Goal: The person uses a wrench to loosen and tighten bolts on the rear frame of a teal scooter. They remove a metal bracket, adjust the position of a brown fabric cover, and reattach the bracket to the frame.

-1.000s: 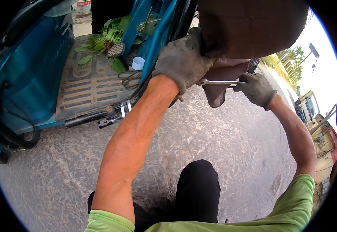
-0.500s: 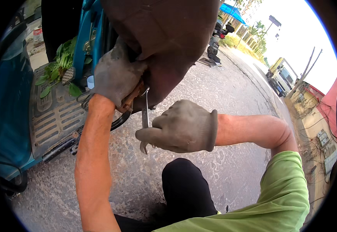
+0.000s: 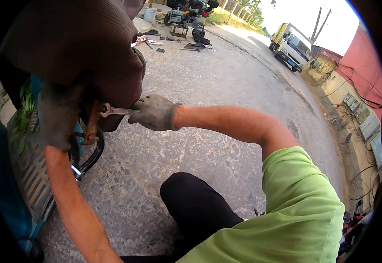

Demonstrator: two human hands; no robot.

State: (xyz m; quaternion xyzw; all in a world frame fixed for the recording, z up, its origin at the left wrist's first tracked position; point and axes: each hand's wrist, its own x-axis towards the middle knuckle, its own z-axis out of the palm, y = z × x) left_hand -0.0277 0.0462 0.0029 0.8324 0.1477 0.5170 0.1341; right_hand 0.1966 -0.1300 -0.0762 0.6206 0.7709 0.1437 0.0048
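Head view: one black-trousered knee (image 3: 195, 206) and one green sleeve (image 3: 305, 206) lowest in frame, over rough concrete ground (image 3: 217, 131). Two gloved hands at work. Right hand (image 3: 155, 113), grey glove, is closed around the shaft of one metal wrench (image 3: 114, 111); the wrench lies level, its head set against the rusty fitting (image 3: 92, 125) under the brown seat (image 3: 81, 48). Left hand (image 3: 58, 115), also gloved, presses against the underside of the seat, in shadow; cannot tell its grip. One teal vehicle floor with grating (image 3: 28, 171) at left. Farther off: scattered tools (image 3: 149, 41), one white bucket (image 3: 149, 14), one parked motorcycle (image 3: 188, 11), one yellow truck (image 3: 291, 45).
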